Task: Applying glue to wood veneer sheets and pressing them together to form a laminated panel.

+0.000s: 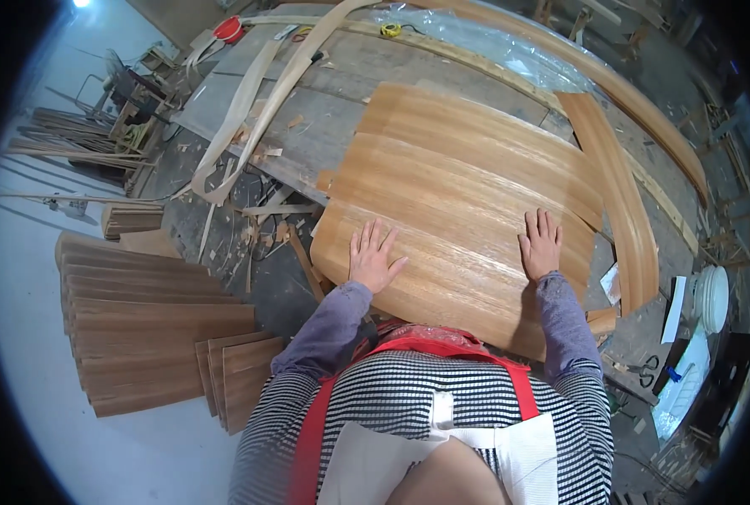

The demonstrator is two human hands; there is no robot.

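A wide sheet of light brown wood veneer [459, 177], made of several strips side by side, lies on the workbench [308, 109] in front of me. My left hand [375, 257] rests flat on its near left part, fingers spread. On the near right part lies my right hand [541, 244], palm down with the fingers stretched out. Neither hand holds anything. Just right of the sheet, a loose veneer strip [615, 202] runs along it and ends near the bench's right side.
Pale veneer strips [261, 105] hang over the bench's left edge. Stacked brown veneer sheets [156, 328] stand at the left. A yellow tape measure [389, 30], clear plastic film [510, 55] and a red container [228, 30] lie at the far side. Scissors [648, 370] are at the right.
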